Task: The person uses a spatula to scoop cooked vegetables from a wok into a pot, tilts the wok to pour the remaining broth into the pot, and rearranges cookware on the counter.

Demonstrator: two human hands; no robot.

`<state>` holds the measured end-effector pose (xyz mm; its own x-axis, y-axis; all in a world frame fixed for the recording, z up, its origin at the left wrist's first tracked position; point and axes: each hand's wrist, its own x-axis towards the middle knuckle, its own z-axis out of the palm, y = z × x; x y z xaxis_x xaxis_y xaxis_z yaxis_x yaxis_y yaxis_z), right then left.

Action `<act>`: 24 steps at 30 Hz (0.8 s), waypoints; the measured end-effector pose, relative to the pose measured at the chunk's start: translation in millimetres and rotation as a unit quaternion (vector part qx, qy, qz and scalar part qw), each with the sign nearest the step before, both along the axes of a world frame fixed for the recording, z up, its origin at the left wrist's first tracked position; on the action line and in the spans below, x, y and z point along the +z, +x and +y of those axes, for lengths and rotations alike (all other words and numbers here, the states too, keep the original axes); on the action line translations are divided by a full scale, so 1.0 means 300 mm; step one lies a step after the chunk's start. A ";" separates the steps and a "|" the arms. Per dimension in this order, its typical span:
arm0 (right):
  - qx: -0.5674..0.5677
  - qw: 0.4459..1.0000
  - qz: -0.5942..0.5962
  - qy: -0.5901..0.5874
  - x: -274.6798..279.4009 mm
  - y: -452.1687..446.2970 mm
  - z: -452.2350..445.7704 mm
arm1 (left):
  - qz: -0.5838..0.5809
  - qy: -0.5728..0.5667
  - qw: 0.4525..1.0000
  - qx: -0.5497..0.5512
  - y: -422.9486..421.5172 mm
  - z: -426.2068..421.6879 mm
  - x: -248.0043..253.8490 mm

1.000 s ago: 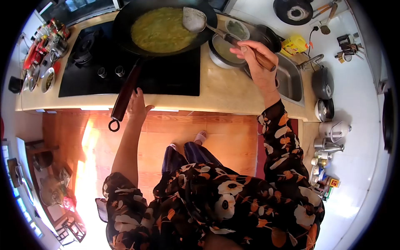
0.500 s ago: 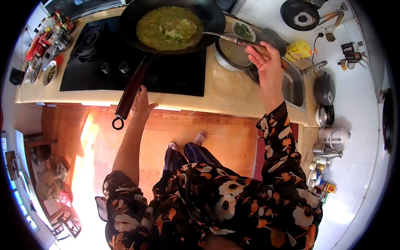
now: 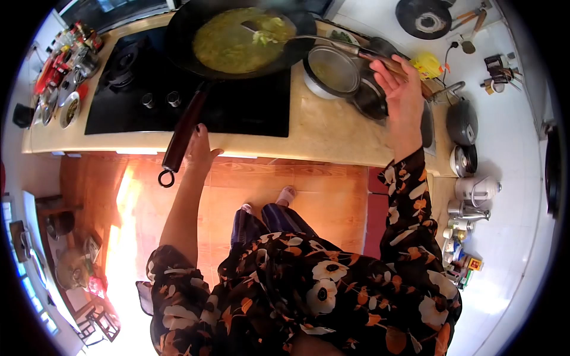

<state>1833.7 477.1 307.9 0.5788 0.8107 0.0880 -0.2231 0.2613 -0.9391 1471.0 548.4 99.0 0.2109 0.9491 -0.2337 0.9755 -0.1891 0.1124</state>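
Observation:
A dark wok (image 3: 178,47) on the black stove holds a yellow-green soup (image 3: 228,44). My right hand (image 3: 401,92) is closed on the wooden handle of a metal spatula (image 3: 341,47), whose blade lies in the soup with pale green food on it. My left hand (image 3: 202,148) is beside the wok's long dark handle (image 3: 185,127), thumb out to the right; its other fingers are partly hidden by the handle. A pot with a glass lid (image 3: 331,71) stands right of the wok, with a plate of greens (image 3: 342,37) behind it.
Control knobs (image 3: 173,98) are on the stove (image 3: 249,113). A dark pan (image 3: 371,98) lies near the sink, beside a yellow bottle (image 3: 426,64). Bowls and bottles (image 3: 70,110) crowd the counter's left end. Pots and a kettle (image 3: 478,188) line the right side.
The spatula dipped from above the wok into the soup and then moved under some pale green food. My right hand has shifted to the right. My left hand has stayed by the wok handle.

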 end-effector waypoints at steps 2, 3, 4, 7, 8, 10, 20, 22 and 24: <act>-0.019 1.000 0.002 -0.015 -0.002 0.027 -0.004 | 0.007 0.012 1.000 0.000 -0.008 -0.002 -0.002; -0.013 1.000 0.005 -0.016 -0.002 0.036 -0.005 | 0.010 0.025 1.000 -0.009 -0.005 -0.003 -0.004; -0.022 0.999 0.009 -0.023 0.006 0.045 -0.010 | 0.015 0.020 1.000 -0.008 -0.002 -0.004 0.001; -0.047 0.999 0.008 -0.025 0.025 0.072 -0.045 | 0.005 0.014 1.000 -0.005 -0.002 -0.005 0.008; -0.043 0.999 0.016 -0.014 0.031 0.084 -0.061 | 0.000 0.008 1.000 0.000 0.000 -0.005 0.011; -0.050 0.998 0.024 -0.004 0.045 0.121 -0.096 | -0.009 0.005 1.000 0.003 -0.003 -0.004 0.003; -0.121 0.992 -0.037 -0.023 0.064 0.262 -0.288 | 0.007 0.027 1.000 -0.012 -0.009 -0.008 -0.021; -0.126 0.991 -0.045 -0.025 0.038 0.262 -0.313 | 0.016 0.034 0.999 -0.019 -0.004 -0.011 -0.006; -0.123 0.990 -0.067 -0.018 -0.010 0.265 -0.327 | 0.015 0.023 0.999 -0.018 0.007 -0.013 0.025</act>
